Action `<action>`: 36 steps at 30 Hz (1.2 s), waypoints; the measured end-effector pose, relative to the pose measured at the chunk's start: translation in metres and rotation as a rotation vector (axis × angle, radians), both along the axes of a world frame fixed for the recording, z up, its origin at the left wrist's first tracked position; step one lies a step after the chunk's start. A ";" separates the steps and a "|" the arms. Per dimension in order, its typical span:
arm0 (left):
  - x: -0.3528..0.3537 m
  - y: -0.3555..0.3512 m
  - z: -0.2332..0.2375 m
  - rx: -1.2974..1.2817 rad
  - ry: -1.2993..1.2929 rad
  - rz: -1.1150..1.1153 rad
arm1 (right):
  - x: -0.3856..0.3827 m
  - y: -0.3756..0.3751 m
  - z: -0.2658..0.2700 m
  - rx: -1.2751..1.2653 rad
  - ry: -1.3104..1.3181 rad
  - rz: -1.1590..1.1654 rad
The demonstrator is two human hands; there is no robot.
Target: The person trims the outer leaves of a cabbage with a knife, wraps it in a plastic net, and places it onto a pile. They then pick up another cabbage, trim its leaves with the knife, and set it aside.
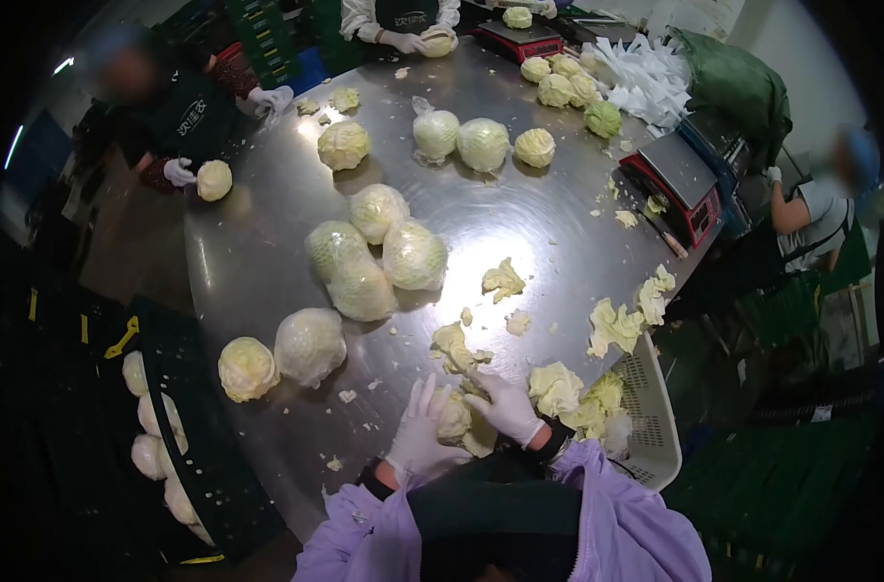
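At the near edge of the steel table, a pale cabbage (453, 419) sits between my two gloved hands. My left hand (424, 436) lies along its left side, fingers stretched upward and the palm against it. From the right, my right hand (505, 405) grips its upper right side with bent fingers; a loose outer leaf (481, 438) hangs below that hand. Torn leaves (453, 347) lie just beyond my fingertips. To the left are a bare cabbage (248, 369) and a film-wrapped cabbage (311, 346).
A white basket (663, 427) of trimmed leaves stands at my right. Several wrapped cabbages (413, 255) occupy the steel table (519, 218). Red scales (676, 179), a knife (667, 236) and white netting (645, 78) are on the right. Co-workers stand around; a dark crate (194, 427) is left.
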State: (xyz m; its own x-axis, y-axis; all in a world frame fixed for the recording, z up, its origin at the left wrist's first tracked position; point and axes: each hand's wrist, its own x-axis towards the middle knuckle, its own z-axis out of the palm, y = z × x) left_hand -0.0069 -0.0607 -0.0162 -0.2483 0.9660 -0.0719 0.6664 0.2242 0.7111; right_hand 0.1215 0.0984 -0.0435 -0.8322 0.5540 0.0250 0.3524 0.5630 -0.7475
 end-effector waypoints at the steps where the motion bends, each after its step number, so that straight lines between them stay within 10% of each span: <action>1: 0.011 0.002 0.000 0.009 0.067 0.100 | -0.001 -0.004 -0.009 -0.001 0.002 0.000; 7: -0.026 -0.012 -0.038 0.203 0.019 0.261 | -0.002 0.006 -0.038 -0.313 -0.140 -0.091; 17: -0.061 -0.030 -0.054 0.361 -1.771 0.592 | 0.035 0.010 -0.035 0.031 -0.052 0.036; 26: -0.039 -0.016 -0.016 0.584 -2.365 0.245 | 0.133 0.087 0.001 0.241 -0.364 -0.280; 30: -0.028 -0.006 -0.003 0.134 -2.456 0.119 | 0.052 0.032 0.108 -0.790 -0.087 -0.337; 36: -0.024 -0.015 -0.031 -0.069 -2.219 0.390 | 0.009 -0.002 0.087 -0.910 0.134 0.073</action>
